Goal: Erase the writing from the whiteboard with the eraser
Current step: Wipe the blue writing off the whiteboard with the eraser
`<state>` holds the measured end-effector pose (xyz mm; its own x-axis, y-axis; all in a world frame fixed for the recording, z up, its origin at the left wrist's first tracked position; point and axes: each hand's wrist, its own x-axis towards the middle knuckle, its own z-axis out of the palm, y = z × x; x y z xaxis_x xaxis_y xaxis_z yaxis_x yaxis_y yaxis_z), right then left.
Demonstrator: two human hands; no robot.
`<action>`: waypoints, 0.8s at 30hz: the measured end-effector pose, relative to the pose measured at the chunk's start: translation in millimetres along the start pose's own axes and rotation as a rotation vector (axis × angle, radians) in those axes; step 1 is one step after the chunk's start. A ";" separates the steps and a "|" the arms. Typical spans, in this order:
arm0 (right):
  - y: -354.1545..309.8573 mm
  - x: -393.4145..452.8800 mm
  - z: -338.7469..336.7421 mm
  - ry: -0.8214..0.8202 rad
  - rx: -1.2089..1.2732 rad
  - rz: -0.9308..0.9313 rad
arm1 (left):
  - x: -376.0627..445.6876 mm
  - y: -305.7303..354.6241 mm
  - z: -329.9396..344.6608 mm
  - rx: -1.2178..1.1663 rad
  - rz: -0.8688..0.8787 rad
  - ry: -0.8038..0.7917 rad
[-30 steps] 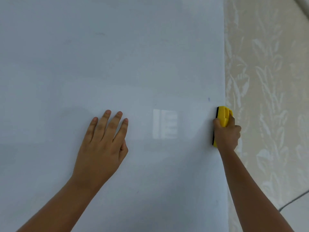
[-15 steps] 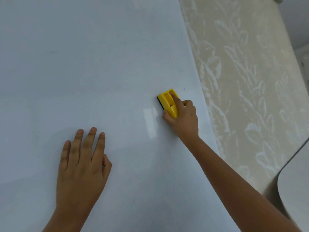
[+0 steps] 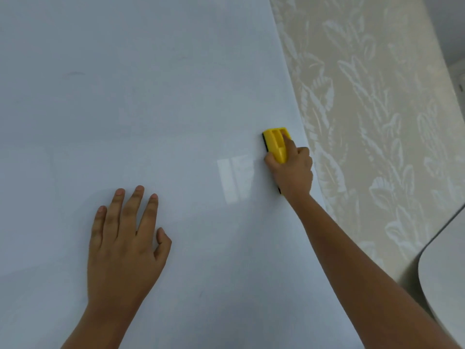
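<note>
**A:** Looking at the whiteboard (image 3: 141,109), how much is left? Seems almost blank.

**B:** Pretty much done, I'd say. Only a faint smudge (image 3: 75,73) upper left. The right hand (image 3: 293,172) has its fingers wrapped around the yellow eraser (image 3: 276,144), pressed flat near the board's right edge. The left hand (image 3: 123,248) lies spread, fingers open, holding nothing, just bracing on the board.
</note>
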<state>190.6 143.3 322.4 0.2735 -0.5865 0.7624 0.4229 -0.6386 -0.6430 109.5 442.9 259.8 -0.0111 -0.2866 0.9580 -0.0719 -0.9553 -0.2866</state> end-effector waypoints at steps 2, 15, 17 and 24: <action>6.0 23.7 -10.2 -0.006 0.037 0.191 | 0.8 0.6 -0.9 -0.010 0.005 0.000; 21.2 7.2 -9.5 -0.013 -0.051 0.105 | 0.2 1.6 4.9 -0.017 0.022 0.002; -8.4 -25.1 -2.1 -0.061 -0.064 -0.060 | 0.8 2.0 5.7 -0.029 0.012 0.003; -55.8 -241.9 11.9 -0.306 -0.039 -0.604 | -0.5 2.5 -14.1 -0.442 -0.077 -0.030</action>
<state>111.1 326.7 174.8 0.2340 0.0430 0.9713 0.5485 -0.8307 -0.0954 95.3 441.7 258.7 0.0391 -0.2235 0.9739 -0.4902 -0.8536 -0.1762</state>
